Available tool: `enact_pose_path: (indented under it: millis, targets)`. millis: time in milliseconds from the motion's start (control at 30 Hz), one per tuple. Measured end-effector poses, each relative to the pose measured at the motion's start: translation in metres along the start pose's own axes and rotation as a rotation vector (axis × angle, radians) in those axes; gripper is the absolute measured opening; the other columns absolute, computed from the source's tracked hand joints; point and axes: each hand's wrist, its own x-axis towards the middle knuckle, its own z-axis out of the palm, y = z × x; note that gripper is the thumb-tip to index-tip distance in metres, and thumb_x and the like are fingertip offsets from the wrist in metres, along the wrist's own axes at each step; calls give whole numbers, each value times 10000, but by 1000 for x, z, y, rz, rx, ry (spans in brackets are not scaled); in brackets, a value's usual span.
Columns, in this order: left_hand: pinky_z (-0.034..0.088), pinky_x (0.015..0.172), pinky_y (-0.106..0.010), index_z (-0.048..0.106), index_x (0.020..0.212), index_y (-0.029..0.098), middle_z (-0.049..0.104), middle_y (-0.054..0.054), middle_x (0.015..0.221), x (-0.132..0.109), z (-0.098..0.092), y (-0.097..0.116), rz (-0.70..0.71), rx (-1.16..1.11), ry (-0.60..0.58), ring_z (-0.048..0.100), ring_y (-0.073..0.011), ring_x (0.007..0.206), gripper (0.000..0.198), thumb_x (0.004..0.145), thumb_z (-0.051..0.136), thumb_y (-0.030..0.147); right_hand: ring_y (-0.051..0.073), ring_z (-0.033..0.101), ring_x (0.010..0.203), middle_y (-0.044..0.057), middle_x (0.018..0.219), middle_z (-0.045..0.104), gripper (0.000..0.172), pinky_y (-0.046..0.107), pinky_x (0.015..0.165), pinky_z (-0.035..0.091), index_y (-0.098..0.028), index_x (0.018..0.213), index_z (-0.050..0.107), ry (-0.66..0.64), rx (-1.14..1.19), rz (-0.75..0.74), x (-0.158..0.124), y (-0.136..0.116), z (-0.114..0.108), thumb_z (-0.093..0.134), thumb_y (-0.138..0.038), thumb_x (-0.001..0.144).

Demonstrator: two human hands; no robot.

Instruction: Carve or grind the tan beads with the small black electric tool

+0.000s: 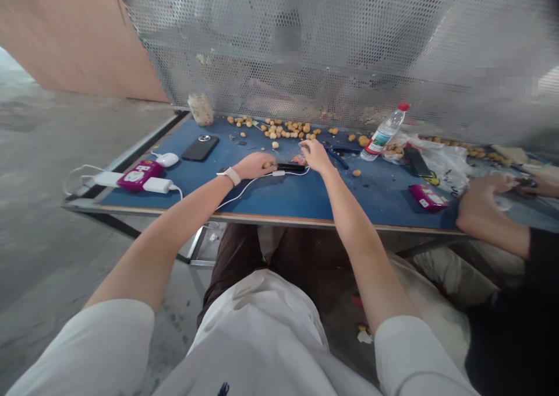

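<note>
The left hand (pixel 257 166) is closed narrow on a small tan piece (pixel 267 165), and it is just beside a short black handle (pixel 290 166). The right hand (pixel 317 155) is very near, with fingers bent down, but I cannot tell if it holds something. A white cable (pixel 248 185) lies under the left wrist on the blue tabletop (pixel 384 201). On the right side, a co-worker's hand (pixel 480 201) is near a pink box (pixel 428 198). Farther away, a plastic bottle (pixel 382 133) stands upright, and many round tan nuts (pixel 279 129) lie along a perforated metal sheet (pixel 349 35).
</note>
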Motion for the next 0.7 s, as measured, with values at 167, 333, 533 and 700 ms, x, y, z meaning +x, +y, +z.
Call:
enact_pose_path:
  millis: [167, 333, 533, 700]
  targets:
    - [597, 936, -361, 879, 1051, 251, 884, -96, 1080, 0, 0, 0, 4, 13, -27, 788, -266, 970, 278, 1083, 668, 429, 371, 846, 1200, 193, 1293, 882, 294, 599, 1212, 657, -175, 1320, 899, -73, 76, 25, -5, 2, -9, 745, -307, 1106]
    - [602, 954, -366, 898, 1088, 262, 903, -95, 1140, -1, 0, 0, -2, 2, -30, 805, -278, 1013, 263, 1061, 693, 424, 294, 784, 636, 148, 903, 866, 280, 543, 770, 748, -151, 1235, 929, -260, 218, 166, -10, -1, -10, 866, -378, 1085]
    - [602, 950, -359, 906, 1086, 264, 908, -85, 1121, 0, 0, -1, -3, -14, -28, 805, -267, 998, 253, 1048, 710, 421, 344, 866, 916, 171, 1104, 908, 197, 563, 1005, 729, -188, 1170, 947, -183, 91, 61, -10, -1, -12, 858, -327, 1062]
    - [590, 936, -347, 910, 1086, 266, 901, -73, 1083, 0, -1, -1, 0, -25, -37, 801, -258, 978, 244, 1039, 719, 410, 313, 833, 1078, 146, 1203, 901, 234, 488, 1073, 660, -207, 1217, 871, -117, 22, 23, -8, 1, -9, 824, -236, 990]
